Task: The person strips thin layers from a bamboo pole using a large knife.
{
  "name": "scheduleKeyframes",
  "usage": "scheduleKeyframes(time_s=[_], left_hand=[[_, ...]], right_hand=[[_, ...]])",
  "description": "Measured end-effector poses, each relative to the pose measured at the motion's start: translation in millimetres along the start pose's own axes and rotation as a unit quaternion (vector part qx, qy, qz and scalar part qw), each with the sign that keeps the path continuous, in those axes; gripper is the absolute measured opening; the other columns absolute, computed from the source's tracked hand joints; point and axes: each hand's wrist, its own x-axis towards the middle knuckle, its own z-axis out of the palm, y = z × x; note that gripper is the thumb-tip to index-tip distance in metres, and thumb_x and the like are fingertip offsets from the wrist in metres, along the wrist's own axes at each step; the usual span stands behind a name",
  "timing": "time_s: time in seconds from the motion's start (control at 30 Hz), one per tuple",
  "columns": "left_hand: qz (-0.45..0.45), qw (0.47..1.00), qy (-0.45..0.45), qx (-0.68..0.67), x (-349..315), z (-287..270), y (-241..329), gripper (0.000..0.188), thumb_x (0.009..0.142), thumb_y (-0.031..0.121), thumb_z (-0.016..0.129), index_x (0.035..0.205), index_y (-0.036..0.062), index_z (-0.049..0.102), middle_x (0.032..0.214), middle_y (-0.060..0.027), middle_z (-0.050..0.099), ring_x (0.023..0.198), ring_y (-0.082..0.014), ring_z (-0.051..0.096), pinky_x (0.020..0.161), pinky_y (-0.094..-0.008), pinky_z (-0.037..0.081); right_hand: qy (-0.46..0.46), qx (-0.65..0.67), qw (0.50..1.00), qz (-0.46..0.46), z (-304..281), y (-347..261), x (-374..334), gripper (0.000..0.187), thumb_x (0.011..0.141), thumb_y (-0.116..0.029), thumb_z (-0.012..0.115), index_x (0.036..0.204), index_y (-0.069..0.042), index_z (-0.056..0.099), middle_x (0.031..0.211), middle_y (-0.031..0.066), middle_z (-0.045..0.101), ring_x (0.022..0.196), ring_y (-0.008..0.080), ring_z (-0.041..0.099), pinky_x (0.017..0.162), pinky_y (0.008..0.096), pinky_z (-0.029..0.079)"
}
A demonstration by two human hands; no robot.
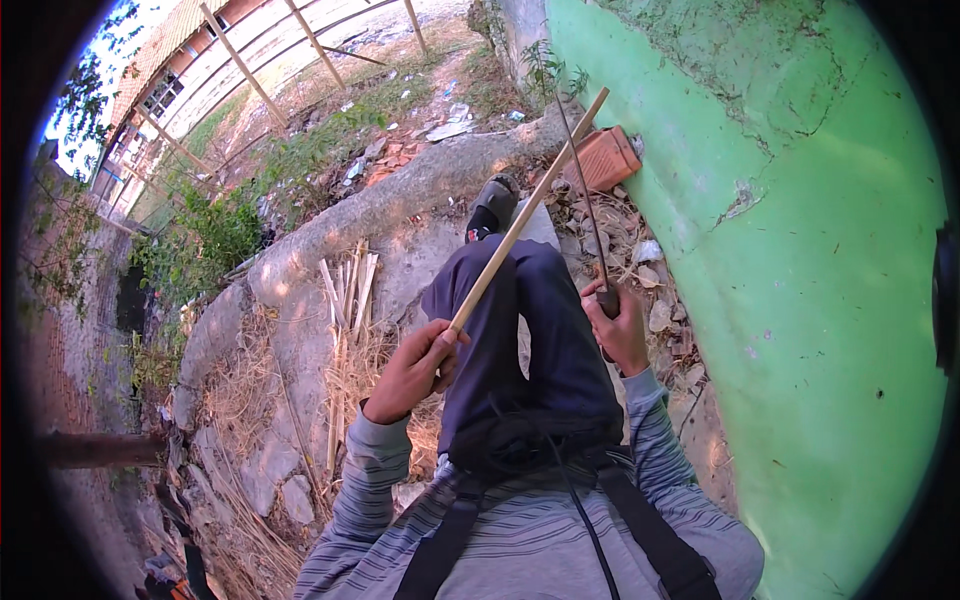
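Note:
My left hand [412, 368] is closed around the lower end of a long, pale bamboo strip [522, 217]. The strip slants up and away to the right, over my knees. My right hand [622, 332] grips the dark handle of a long, thin-bladed knife [590, 212], its narrow brown blade pointing away from me. Near the far end of the strip, the blade seems to pass close behind or against it; I cannot tell whether they touch. Left of my legs lies a bundle of split bamboo strips [350, 290] on the ground.
A green wall [800, 270] with cracked plaster runs close along my right. An orange hollow brick [606, 160] rests against its foot, among dry leaves and rubble [660, 310]. Ahead curves a low concrete ledge [400, 185], with bushes [215, 235] and bamboo poles [243, 68] beyond.

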Motion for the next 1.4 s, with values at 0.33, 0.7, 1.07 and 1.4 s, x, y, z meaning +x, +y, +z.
scheduleKeyframes(time_s=[0.33, 0.7, 1.07, 1.4], left_hand=[[-0.038, 0.999, 0.024, -0.029, 66, 32, -46, 0.032, 0.115, 0.031, 0.045, 0.115, 0.0038, 0.061, 0.072, 0.0038, 0.045, 0.052, -0.0053, 0.04, 0.044, -0.021, 0.032], [-0.071, 0.995, -0.062, -0.04, 119, 30, -80, 0.028, 0.115, 0.025, 0.045, 0.106, 0.0032, 0.059, 0.07, 0.0053, 0.042, 0.057, -0.0043, 0.038, 0.05, -0.023, 0.035], [-0.043, 0.999, 0.014, 0.016, 149, 29, -73, 0.033, 0.114, 0.032, 0.046, 0.098, 0.0059, 0.058, 0.068, 0.0074, 0.04, 0.054, -0.0019, 0.033, 0.047, -0.0226, 0.026], [-0.063, 0.995, 0.008, -0.078, 162, 31, -82, 0.041, 0.114, 0.04, 0.043, 0.086, 0.0121, 0.048, 0.067, 0.008, 0.035, 0.052, -0.0029, 0.031, 0.046, -0.0229, 0.024]], right_hand=[[-0.033, -0.16, 0.986, -0.014, -31, 19, -20, 0.01, 0.088, -0.009, 0.071, 0.095, -0.003, 0.067, 0.065, 0.0065, 0.065, 0.057, 0.0141, 0.064, 0.055, 0.0307, 0.047], [-0.131, -0.316, 0.937, -0.076, 1, 62, 21, 0.031, 0.081, -0.018, 0.077, 0.108, -0.007, 0.065, 0.079, 0.0168, 0.07, 0.072, 0.0407, 0.071, 0.064, 0.0487, 0.055], [-0.147, -0.345, 0.924, -0.079, 20, 55, 68, 0.034, 0.078, -0.019, 0.079, 0.108, -0.008, 0.066, 0.077, 0.0162, 0.069, 0.074, 0.04, 0.071, 0.065, 0.0499, 0.055], [-0.151, -0.318, 0.931, -0.096, 23, 66, 76, 0.038, 0.078, -0.018, 0.081, 0.11, -0.007, 0.065, 0.074, 0.0146, 0.069, 0.072, 0.0393, 0.071, 0.064, 0.0491, 0.055]])
